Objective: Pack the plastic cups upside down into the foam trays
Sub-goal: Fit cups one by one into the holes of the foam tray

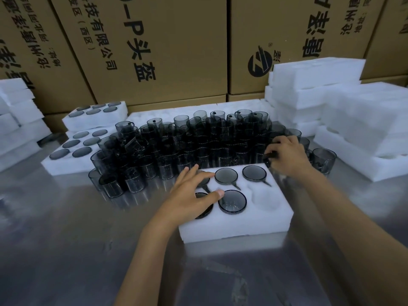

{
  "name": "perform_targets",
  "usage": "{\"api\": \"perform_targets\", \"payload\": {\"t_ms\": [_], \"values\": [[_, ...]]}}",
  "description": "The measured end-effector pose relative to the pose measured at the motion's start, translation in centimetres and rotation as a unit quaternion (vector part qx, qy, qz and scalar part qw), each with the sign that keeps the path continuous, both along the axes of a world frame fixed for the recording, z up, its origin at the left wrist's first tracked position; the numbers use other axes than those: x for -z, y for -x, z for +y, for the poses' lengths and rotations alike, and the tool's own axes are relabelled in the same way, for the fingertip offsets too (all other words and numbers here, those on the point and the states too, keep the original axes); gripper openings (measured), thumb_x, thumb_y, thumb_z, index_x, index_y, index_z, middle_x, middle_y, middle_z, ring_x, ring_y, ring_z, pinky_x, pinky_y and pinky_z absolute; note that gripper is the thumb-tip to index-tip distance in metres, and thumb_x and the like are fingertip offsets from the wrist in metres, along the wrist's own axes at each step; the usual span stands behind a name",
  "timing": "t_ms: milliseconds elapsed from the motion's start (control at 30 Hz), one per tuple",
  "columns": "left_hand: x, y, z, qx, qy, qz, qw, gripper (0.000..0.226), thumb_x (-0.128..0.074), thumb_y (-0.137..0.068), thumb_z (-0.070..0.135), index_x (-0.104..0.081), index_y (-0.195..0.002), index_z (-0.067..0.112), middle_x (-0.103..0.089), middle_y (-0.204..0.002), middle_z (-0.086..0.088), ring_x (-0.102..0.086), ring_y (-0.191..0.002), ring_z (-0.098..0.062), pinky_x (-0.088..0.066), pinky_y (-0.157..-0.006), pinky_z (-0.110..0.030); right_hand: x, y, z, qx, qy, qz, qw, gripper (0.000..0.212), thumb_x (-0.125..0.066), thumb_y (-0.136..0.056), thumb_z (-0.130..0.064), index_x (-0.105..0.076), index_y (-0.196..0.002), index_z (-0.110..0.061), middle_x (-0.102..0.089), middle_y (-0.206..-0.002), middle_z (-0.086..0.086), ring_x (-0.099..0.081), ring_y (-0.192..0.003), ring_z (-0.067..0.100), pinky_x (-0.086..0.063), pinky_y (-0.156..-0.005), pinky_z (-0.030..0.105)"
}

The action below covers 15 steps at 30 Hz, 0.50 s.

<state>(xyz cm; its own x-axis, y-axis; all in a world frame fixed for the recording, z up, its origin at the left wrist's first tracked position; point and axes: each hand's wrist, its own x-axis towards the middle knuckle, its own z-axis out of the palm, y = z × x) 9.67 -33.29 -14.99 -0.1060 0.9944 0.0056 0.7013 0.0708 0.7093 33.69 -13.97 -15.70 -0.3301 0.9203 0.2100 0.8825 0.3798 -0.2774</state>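
Observation:
A white foam tray (238, 226) with six round pockets lies in front of me on the metal table. Smoky grey plastic cups sit upside down in it, among them one at front middle (232, 202) and one at back right (254, 172). The front right pocket (266, 198) is empty. My left hand (189, 195) rests flat on the tray's left side, fingers spread over the two left cups. My right hand (287, 154) reaches just behind the tray into a big pile of loose cups (176, 146) and grips the dark handle of one cup (270, 155).
Two filled foam trays (72, 160) (95, 120) lie at the left. Stacks of empty foam trays stand at the right (320, 85) and far left (15, 120). A wall of printed cardboard boxes (165, 51) closes the back. A lone cup (323, 159) stands right of my right hand.

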Motion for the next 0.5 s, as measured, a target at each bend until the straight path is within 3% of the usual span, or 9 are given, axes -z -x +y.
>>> {"api": "perform_targets", "payload": {"t_ms": [100, 300, 400, 433, 500], "values": [[-0.1, 0.0, -0.1, 0.001, 0.000, 0.009, 1.000, 0.058, -0.062, -0.085, 0.063, -0.046, -0.138, 0.050, -0.009, -0.165, 0.019, 0.009, -0.150, 0.000, -0.006, -0.122, -0.041, 0.0, -0.7, -0.7, 0.000, -0.061, 0.017, 0.998, 0.026, -0.067, -0.088, -0.015, -0.073, -0.112, -0.024, -0.054, -0.139, 0.003, -0.032, -0.133, 0.029, -0.024, -0.102, 0.041], [-0.9, -1.1, -0.4, -0.014, -0.061, 0.070, 0.996, 0.050, -0.057, -0.095, 0.051, -0.047, -0.142, 0.039, -0.023, -0.163, 0.009, -0.008, -0.153, -0.009, 0.004, -0.123, -0.034, -2.4, -0.3, -4.6, -0.001, -0.185, 0.162, 0.969, 0.022, -0.067, -0.087, -0.008, -0.071, -0.108, -0.013, -0.060, -0.132, 0.008, -0.046, -0.123, 0.039, -0.031, -0.098, 0.042], [-1.4, -1.6, -0.5, -0.038, -0.140, 0.011, 0.989, 0.048, -0.058, -0.097, 0.045, -0.044, -0.143, 0.043, -0.036, -0.148, 0.024, -0.032, -0.143, -0.007, -0.020, -0.120, -0.032, -3.8, 1.7, -7.4, -0.065, -0.164, 0.258, 0.950, 0.018, -0.069, -0.087, -0.008, -0.071, -0.104, -0.014, -0.059, -0.131, 0.007, -0.051, -0.122, 0.033, -0.036, -0.108, 0.045], [-1.4, -1.8, -0.5, -0.045, -0.158, -0.013, 0.986, 0.050, -0.060, -0.096, 0.043, -0.042, -0.143, 0.046, -0.036, -0.142, 0.030, -0.033, -0.139, 0.000, -0.026, -0.114, -0.027, -3.9, 2.6, -8.5, -0.089, -0.138, 0.288, 0.943, 0.016, -0.070, -0.088, -0.008, -0.071, -0.102, -0.014, -0.058, -0.132, 0.006, -0.052, -0.124, 0.029, -0.038, -0.109, 0.042], [-1.5, -2.4, -0.6, -0.050, -0.187, -0.025, 0.981, 0.056, -0.064, -0.094, 0.040, -0.038, -0.143, 0.050, -0.036, -0.140, 0.033, -0.028, -0.133, 0.011, -0.025, -0.104, -0.018, -3.6, 4.5, -10.8, -0.130, -0.082, 0.336, 0.929, 0.013, -0.071, -0.088, -0.008, -0.071, -0.099, -0.017, -0.055, -0.134, 0.001, -0.053, -0.125, 0.020, -0.040, -0.107, 0.032]]}}
